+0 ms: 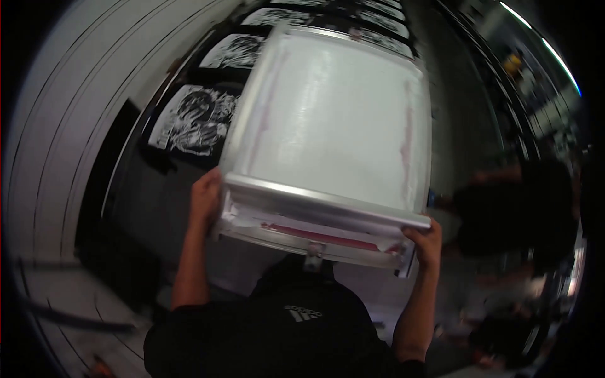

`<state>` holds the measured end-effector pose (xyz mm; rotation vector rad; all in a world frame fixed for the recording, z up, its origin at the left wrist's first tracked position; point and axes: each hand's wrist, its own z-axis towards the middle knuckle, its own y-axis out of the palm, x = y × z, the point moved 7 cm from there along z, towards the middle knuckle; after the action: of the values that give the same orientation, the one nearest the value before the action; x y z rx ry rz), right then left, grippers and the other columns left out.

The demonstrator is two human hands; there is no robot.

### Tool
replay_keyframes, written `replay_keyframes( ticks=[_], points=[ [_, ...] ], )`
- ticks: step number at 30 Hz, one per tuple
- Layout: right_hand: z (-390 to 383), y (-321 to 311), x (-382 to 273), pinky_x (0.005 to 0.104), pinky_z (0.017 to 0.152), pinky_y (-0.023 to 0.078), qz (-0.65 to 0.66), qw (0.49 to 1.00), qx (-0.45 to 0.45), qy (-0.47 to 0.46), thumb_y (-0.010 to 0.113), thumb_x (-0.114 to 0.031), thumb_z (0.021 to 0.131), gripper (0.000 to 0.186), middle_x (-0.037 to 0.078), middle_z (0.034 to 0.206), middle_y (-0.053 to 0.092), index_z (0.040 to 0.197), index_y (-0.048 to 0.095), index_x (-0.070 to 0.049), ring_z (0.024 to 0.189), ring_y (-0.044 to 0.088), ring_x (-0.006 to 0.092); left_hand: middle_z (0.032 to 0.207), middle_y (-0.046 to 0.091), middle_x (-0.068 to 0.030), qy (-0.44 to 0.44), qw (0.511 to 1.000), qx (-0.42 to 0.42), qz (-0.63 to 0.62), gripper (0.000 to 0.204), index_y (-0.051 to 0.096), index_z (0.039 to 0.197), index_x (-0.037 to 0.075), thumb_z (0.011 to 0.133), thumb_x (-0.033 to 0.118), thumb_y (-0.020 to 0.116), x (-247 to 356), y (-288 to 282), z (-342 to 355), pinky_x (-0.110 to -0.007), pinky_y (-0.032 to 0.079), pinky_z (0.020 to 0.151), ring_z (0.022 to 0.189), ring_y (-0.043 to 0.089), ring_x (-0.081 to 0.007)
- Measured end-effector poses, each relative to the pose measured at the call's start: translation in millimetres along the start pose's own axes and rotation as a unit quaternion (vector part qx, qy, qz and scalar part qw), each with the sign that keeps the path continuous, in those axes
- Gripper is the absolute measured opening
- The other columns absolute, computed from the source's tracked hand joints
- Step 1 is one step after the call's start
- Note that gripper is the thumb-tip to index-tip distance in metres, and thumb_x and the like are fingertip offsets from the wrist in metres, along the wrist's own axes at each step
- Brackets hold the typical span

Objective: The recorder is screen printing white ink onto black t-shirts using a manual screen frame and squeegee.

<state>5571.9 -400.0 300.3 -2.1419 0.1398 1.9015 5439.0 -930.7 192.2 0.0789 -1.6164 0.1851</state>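
Note:
A large screen-printing frame [423,126] with a pale mesh [334,120] is held out in front of my body, slightly tilted. Across its near part lies a long silver metal bar, seemingly a squeegee [328,200]. My left hand [205,196] is closed around the frame's left side, close to the bar's left end. On the right, my right hand [427,242] grips the near right corner, its thumb over the bar's end. The fingers beneath are hidden on both sides. Reddish smears mark the mesh edges, and a red strip [328,236] shows below the bar.
Black fabric pieces with white prints [195,120] lie in rows on a long table beyond and left of the frame. A ribbed pale wall or shutter [57,126] runs along the left. At right, a blurred person in dark clothing [513,208] stands close by.

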Motion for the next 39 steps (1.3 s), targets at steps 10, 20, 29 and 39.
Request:
replay_keyframes(
  ticks=[10,20,29,39],
  points=[
    [16,-85,130,0.0270,0.078,0.049,-0.016,0.999,0.031,0.019,0.081,-0.004,0.063,0.034,0.002,0.086,0.066,0.093,0.066,-0.002,0.084,0.062,0.0127,0.108,0.069,-0.0061,-0.023,0.994,-0.023,-0.103,0.041,0.062,0.124,-0.004,0.099,0.028,0.059,-133,117,-29,-0.025,0.046,0.088,0.098,0.059,-0.0108],
    [88,-166,260,0.0275,0.077,0.050,0.005,0.994,-0.107,-0.015,0.080,-0.004,0.064,0.035,0.001,0.089,0.064,0.095,0.065,-0.002,0.083,0.061,0.0121,0.111,0.069,-0.0091,0.008,0.990,0.133,-0.042,0.044,0.059,0.129,-0.003,0.099,0.030,0.059,-197,180,-167,-0.025,0.047,0.088,0.098,0.061,-0.0116],
    [204,-91,318,0.0291,0.077,0.053,-0.033,0.925,-0.378,-0.014,0.078,0.003,0.065,0.028,0.004,0.085,0.067,0.091,0.067,-0.001,0.081,0.064,0.0141,0.105,0.069,-0.0083,-0.049,0.919,0.389,0.043,0.046,0.059,0.129,-0.002,0.099,0.032,0.060,-317,206,-315,-0.026,0.050,0.081,0.091,0.062,-0.0115],
    [321,5,319,0.0305,0.081,0.052,-0.093,0.833,-0.545,0.000,0.080,0.000,0.068,0.031,0.006,0.088,0.071,0.097,0.069,0.001,0.084,0.065,0.0138,0.104,0.067,-0.0058,-0.096,0.841,0.531,-0.043,0.043,0.062,0.123,-0.002,0.098,0.033,0.061,-327,309,-347,-0.027,0.047,0.085,0.093,0.059,-0.0115]
  ],
)
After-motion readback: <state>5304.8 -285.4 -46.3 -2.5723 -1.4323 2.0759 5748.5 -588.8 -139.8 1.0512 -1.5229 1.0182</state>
